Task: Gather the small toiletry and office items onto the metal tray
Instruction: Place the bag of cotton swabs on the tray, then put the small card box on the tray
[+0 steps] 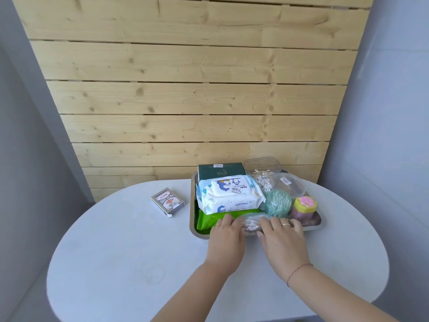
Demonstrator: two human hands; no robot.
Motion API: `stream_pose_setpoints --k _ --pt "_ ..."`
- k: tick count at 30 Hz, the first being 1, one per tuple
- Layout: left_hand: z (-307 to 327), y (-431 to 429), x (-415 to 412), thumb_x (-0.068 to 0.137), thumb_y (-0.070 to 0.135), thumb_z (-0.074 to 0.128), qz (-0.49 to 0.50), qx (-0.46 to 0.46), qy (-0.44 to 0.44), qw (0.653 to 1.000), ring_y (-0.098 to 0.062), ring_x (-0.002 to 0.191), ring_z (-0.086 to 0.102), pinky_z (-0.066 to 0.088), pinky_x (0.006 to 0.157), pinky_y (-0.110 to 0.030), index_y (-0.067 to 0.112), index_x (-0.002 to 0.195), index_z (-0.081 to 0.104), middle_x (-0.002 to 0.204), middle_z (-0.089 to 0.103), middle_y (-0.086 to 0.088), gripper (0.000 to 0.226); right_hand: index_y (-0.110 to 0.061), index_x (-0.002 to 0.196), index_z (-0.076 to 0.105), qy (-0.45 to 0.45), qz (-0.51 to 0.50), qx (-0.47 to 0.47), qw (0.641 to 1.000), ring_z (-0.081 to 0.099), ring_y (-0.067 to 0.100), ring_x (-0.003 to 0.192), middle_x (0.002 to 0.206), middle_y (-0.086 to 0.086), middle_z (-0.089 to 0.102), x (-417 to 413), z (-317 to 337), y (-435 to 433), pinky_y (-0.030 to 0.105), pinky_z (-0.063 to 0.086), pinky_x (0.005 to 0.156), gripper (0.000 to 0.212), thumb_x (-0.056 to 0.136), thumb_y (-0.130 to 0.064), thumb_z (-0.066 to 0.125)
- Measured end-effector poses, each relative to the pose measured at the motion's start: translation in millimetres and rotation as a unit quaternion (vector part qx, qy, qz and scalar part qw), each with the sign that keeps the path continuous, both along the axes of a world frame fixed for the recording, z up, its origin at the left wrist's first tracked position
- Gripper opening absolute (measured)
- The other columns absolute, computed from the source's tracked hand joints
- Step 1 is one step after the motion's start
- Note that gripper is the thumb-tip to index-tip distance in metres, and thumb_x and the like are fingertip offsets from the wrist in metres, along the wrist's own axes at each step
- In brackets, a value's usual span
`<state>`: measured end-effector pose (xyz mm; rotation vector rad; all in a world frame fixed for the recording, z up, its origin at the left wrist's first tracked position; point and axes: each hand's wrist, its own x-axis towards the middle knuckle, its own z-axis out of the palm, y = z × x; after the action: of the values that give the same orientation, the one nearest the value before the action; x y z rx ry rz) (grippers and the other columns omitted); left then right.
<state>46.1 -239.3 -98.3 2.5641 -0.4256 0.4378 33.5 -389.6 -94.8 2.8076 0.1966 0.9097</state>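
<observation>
The metal tray (191, 219) sits on the white table, crowded with items. A baby wipes pack (228, 194) lies across a green packet (209, 220), with a dark green box (220, 171) behind. A round teal tub of cotton swabs (277, 203), clear plastic boxes (263, 165) and a yellow-lidded jar (304, 205) fill the right side. My left hand (226, 238) and my right hand (282, 240) both rest on a clear bag of cotton swabs (251, 223) at the tray's front edge. A deck of playing cards (167, 201) lies on the table left of the tray.
The round white table (130, 256) ends close in front and on both sides. A wooden slat panel (185, 101) stands right behind the tray, between grey walls.
</observation>
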Motion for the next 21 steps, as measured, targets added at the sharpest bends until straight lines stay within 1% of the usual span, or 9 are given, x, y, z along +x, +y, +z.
stream_pose_setpoints --k 3,5,8,10,12,14,15,18,21 --pt "2.1 16.7 -7.1 0.090 0.024 0.039 -0.021 -0.024 0.007 0.999 -0.023 0.103 0.057 0.043 0.085 -0.034 0.019 0.128 0.057 0.109 0.064 0.000 0.042 -0.016 0.072 0.063 0.015 -0.020 0.006 1.000 0.060 0.028 0.068 0.069 0.004 0.058 -3.4 7.6 5.6 0.039 0.030 0.072 0.019 0.074 -0.031 0.051" --pt "7.2 42.1 -16.5 0.086 0.016 0.048 -0.032 -0.091 -0.036 0.995 -0.015 0.100 0.056 0.046 0.087 -0.029 0.021 0.119 0.064 0.104 0.068 0.005 0.037 -0.015 0.073 0.064 0.029 -0.024 0.028 0.999 0.060 0.030 0.072 0.075 0.005 0.059 -4.9 16.5 9.6 0.040 0.030 0.072 0.013 0.067 -0.027 0.064" --pt "9.7 93.6 -12.5 0.081 0.008 0.047 0.085 -0.171 -0.103 0.976 -0.011 0.088 0.053 0.042 0.076 -0.021 0.019 0.094 0.071 0.089 0.069 0.005 0.029 -0.016 0.081 0.064 0.042 0.011 0.092 0.995 0.061 0.028 0.075 0.083 0.004 0.060 -9.8 35.3 27.5 0.038 0.042 0.066 0.021 0.072 -0.026 0.048" --pt "17.9 122.0 4.5 0.084 -0.001 0.047 0.192 -0.230 -0.057 0.952 -0.017 0.098 0.054 0.038 0.080 -0.022 0.013 0.096 0.070 0.096 0.066 0.002 0.029 -0.016 0.090 0.063 0.082 0.094 0.198 0.972 0.062 0.025 0.077 0.088 0.003 0.060 -17.9 45.8 54.2 0.033 0.051 0.064 0.030 0.075 -0.026 0.039" --pt "24.2 148.3 25.8 0.087 -0.004 0.044 0.247 -0.267 0.015 0.931 -0.025 0.111 0.053 0.040 0.087 -0.029 0.009 0.109 0.065 0.109 0.061 -0.003 0.033 -0.013 0.105 0.059 0.191 0.178 0.339 0.904 0.063 0.021 0.089 0.099 0.003 0.059 -16.8 47.1 96.2 0.035 0.053 0.077 0.034 0.081 -0.024 0.038" --pt "29.9 168.7 47.1 0.093 0.002 0.039 0.259 -0.280 0.084 0.920 -0.026 0.122 0.048 0.041 0.096 -0.035 0.008 0.126 0.056 0.130 0.054 -0.007 0.038 -0.011 0.121 0.052 0.327 0.200 0.455 0.804 0.059 0.017 0.105 0.114 0.003 0.057 -6.9 47.2 142.6 0.033 0.048 0.093 0.035 0.088 -0.018 0.042" --pt "32.7 175.0 55.9 0.095 0.006 0.036 0.259 -0.287 0.121 0.914 -0.025 0.127 0.045 0.039 0.098 -0.036 0.009 0.134 0.049 0.139 0.048 -0.007 0.041 -0.013 0.122 0.049 0.382 0.187 0.496 0.757 0.059 0.015 0.104 0.113 0.001 0.056 1.0 47.8 162.1 0.028 0.047 0.091 0.034 0.089 -0.016 0.043" --pt "36.5 187.5 80.2 0.098 0.015 0.030 0.229 -0.287 0.223 0.903 -0.024 0.135 0.038 0.033 0.100 -0.033 0.014 0.149 0.030 0.153 0.036 -0.005 0.050 -0.023 0.108 0.041 0.442 0.123 0.620 0.637 0.048 0.007 0.072 0.092 -0.007 0.048 26.5 50.6 209.5 0.011 0.038 0.054 0.023 0.087 -0.014 0.043" --pt "36.3 190.1 99.1 0.099 0.020 0.030 0.197 -0.264 0.282 0.901 -0.024 0.139 0.035 0.028 0.109 -0.033 0.014 0.150 0.027 0.154 0.034 -0.004 0.052 -0.013 0.128 0.042 0.408 0.070 0.700 0.582 0.052 0.017 0.093 0.116 0.002 0.056 50.3 41.1 239.0 0.013 0.040 0.063 0.042 0.086 -0.011 0.047"
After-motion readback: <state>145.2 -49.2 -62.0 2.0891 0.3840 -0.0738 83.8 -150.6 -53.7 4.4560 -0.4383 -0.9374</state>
